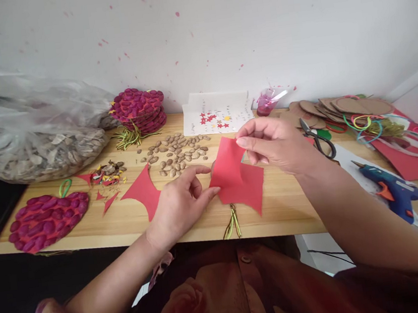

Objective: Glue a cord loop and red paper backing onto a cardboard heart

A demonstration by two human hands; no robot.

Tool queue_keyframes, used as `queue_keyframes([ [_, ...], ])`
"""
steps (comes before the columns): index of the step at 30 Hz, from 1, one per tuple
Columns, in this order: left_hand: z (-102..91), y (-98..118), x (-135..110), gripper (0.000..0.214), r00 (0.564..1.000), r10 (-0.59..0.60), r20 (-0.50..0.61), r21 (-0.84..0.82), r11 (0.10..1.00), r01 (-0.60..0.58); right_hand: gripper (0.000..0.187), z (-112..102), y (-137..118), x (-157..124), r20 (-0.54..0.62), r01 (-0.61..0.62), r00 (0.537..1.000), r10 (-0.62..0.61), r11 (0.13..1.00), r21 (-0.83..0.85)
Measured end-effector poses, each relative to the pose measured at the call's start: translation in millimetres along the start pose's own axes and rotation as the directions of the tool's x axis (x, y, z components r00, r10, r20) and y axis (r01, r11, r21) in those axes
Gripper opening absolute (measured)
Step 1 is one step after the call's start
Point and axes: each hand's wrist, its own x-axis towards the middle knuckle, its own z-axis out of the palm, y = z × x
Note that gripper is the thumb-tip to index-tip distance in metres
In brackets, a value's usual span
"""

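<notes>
At the middle of the table, a piece of red paper (228,162) is folded over or overlaps another red area with a curved cut edge (252,181). My right hand (268,141) pinches its upper right corner between thumb and forefinger, lifting it off the table. The thumb and forefinger of my left hand (184,200) grip the paper's lower left corner. A dark rounded edge shows just behind it; what it belongs to is mostly hidden. A green and brown yarn tassel (233,222) sticks out below the paper. To the left lies a red offcut (143,192).
Painted seed disc (49,222) at left, stacked discs (140,109) behind. Brown seeds (180,152), a plastic bag (39,141) and white paper with stars (217,112) lie beyond. Right: scissors (319,140), blue glue gun (388,190), cardboard discs (340,107), tape roll (407,145).
</notes>
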Motion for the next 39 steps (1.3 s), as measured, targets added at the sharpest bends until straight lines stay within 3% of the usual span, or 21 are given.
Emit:
queue_keyframes([
  [3, -5.6, 1, 21, 0.024, 0.997, 0.007, 0.08, -0.021, 1.0, -0.006, 0.019, 2, -14, -15, -0.164, 0.145, 0.975, -0.152, 0.988, -0.049],
  [6, -7.2, 2, 42, 0.027, 0.999, 0.012, 0.03, -0.022, 1.0, -0.012, 0.008, 9, -17, -33, -0.393, 0.345, 0.824, -0.408, 0.912, -0.223],
  [9, -6.1, 6, 60, 0.026, 0.995, -0.021, 0.097, -0.182, 0.983, 0.039, 0.006, 21, -2, -52, -0.324, 0.427, 0.738, -0.591, 0.782, -0.454],
  [12, -1.9, 7, 74, 0.031, 0.983, -0.103, 0.153, -0.333, 0.931, 0.149, 0.016, 37, 25, -66, -0.081, 0.443, 0.792, -0.606, 0.661, -0.606],
  [15, 5.8, 1, 83, 0.031, 0.967, -0.164, 0.194, -0.407, 0.883, 0.232, 0.017, 51, 49, -71, -0.01, 0.433, 0.816, -0.577, 0.623, -0.652],
  [18, 13.4, -8, 88, 0.03, 0.969, -0.123, 0.216, -0.359, 0.912, 0.196, 0.013, 59, 60, -70, 0.003, 0.407, 0.838, -0.546, 0.621, -0.67],
  [23, 21.2, -16, 89, 0.033, 0.985, -0.053, 0.167, -0.138, 0.988, 0.076, 0.011, 63, 63, -69, 0.005, 0.361, 0.874, -0.486, 0.642, -0.677],
  [39, 21.1, -20, 78, 0.03, 0.986, -0.059, 0.155, -0.063, 0.996, 0.069, 0.014, 54, 60, -88, 0.093, 0.376, 0.888, -0.45, 0.595, -0.71],
])
